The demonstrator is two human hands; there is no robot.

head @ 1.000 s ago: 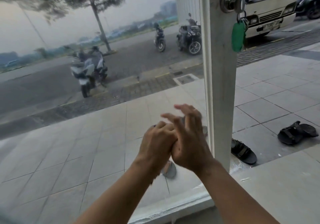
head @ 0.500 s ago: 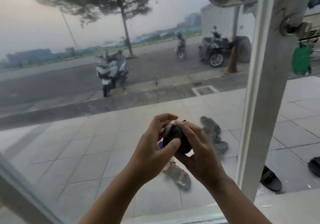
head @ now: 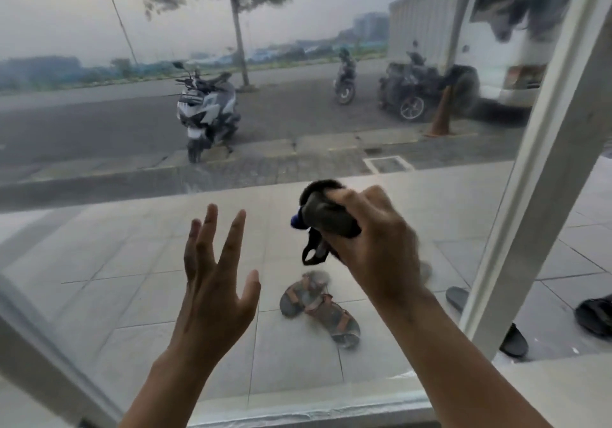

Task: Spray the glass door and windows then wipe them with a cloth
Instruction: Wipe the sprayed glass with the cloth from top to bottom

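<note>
I stood close to the glass pane [head: 99, 262], low down near its bottom rail [head: 314, 404], with the white door frame [head: 530, 195] slanting up on my right. My right hand [head: 374, 248] was closed around the dark cloth [head: 326, 215], bunched into a wad, with a loop of it hanging loose below my fingers and a small blue bit showing at its left edge; I could not tell what that blue part was. The cloth sat raised in front of the pane, between the frame and my other hand; whether it touched the glass I could not tell. My left hand [head: 217, 282] was empty, fingers spread, palm turned toward the pane and apart from the cloth.

No spray bottle was anywhere in sight, and the pane looked hazy across its upper stretch, so I judged I was in the wiping step, with the wad gathered and ready. Through the glass I could see sandals [head: 318, 308] on the tiled pavement and a parked scooter [head: 207, 113] at the kerb beyond.

The next move, as I reckoned it, called for pressing the wad flat to the pane and sweeping it in overlapping passes, keeping the dangling loop tucked in so it would not smear. My free left hand could steady me against the frame.
</note>
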